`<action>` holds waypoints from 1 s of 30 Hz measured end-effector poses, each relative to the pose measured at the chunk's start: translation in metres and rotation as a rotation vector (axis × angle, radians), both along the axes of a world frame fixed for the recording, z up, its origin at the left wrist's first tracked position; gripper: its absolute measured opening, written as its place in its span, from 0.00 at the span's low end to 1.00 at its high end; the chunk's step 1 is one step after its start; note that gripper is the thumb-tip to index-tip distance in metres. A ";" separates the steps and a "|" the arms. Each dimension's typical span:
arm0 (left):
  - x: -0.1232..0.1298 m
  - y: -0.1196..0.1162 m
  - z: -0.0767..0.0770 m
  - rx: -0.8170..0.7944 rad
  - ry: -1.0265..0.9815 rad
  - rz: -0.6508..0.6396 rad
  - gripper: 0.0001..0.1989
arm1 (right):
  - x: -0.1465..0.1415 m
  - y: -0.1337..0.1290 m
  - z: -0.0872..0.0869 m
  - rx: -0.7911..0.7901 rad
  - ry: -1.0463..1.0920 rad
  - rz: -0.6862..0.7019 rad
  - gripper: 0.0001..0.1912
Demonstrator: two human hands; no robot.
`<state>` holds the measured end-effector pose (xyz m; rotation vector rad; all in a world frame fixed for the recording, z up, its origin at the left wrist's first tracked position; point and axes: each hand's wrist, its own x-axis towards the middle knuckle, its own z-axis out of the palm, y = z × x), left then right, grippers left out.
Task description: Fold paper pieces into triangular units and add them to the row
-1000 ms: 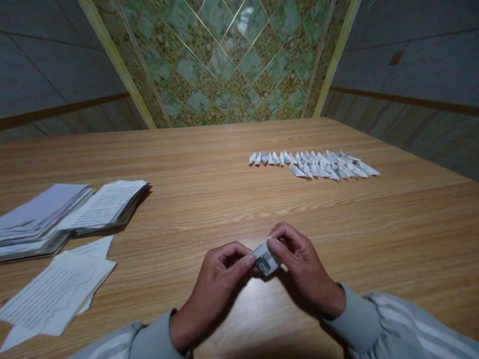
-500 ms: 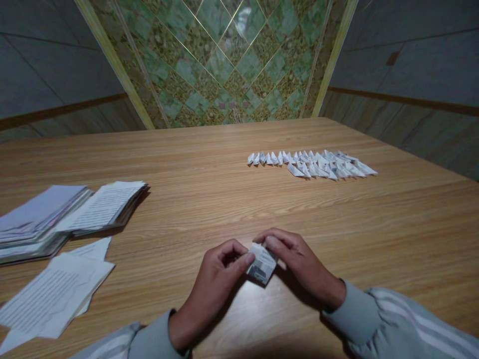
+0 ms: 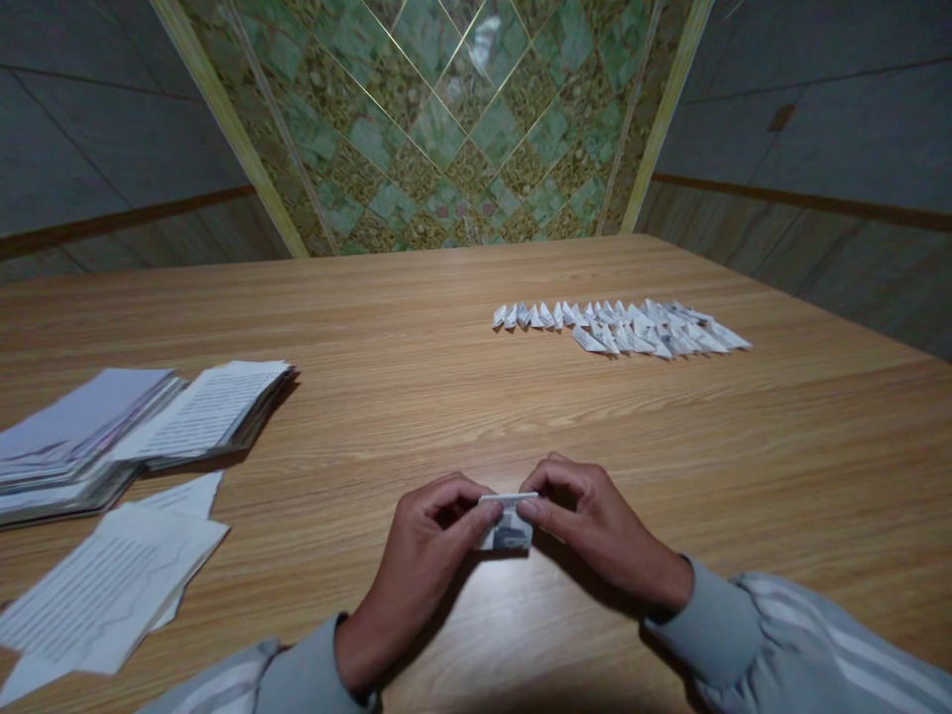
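Note:
A small folded piece of printed paper (image 3: 510, 531) is held between my two hands just above the table, its top edge level and facing away from me. My left hand (image 3: 438, 535) pinches its left side, thumb on the near face. On the right side, my right hand (image 3: 595, 521) grips the upper corner between thumb and fingers. The fingertips behind the paper are hidden. Farther off to the right, several small folded white paper pieces (image 3: 632, 327) stand in two close rows.
Stacked papers (image 3: 215, 407) lie at the left, with a lilac-topped pile (image 3: 81, 416) beside them. Nearer me are loose written sheets (image 3: 111, 580) on the wooden table (image 3: 357, 397). A green tiled wall (image 3: 461, 129) rises behind the table's far edge.
The folded paper has turned from a slanted position to nearly level. My right hand has shifted slightly, its thumb now pressing the paper's right upper corner.

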<state>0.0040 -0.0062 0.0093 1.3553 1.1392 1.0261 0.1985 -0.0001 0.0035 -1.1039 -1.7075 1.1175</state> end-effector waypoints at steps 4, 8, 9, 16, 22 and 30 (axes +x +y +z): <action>0.000 0.001 -0.004 -0.085 -0.112 0.002 0.12 | 0.001 0.001 0.001 -0.052 0.063 -0.001 0.15; 0.001 0.001 -0.016 -0.237 -0.293 0.070 0.13 | 0.002 0.003 -0.003 -0.146 0.166 0.018 0.14; 0.001 0.001 -0.018 -0.266 -0.328 0.100 0.14 | 0.002 0.003 -0.004 -0.164 0.174 0.020 0.14; 0.002 0.000 -0.019 -0.325 -0.438 0.142 0.16 | -0.003 0.001 -0.009 -0.039 0.069 -0.005 0.12; 0.001 0.003 -0.019 -0.212 -0.285 0.149 0.16 | 0.000 0.002 -0.003 -0.011 0.067 -0.013 0.11; 0.003 -0.001 -0.016 -0.211 -0.293 0.030 0.14 | -0.004 0.001 -0.007 -0.085 0.122 -0.052 0.09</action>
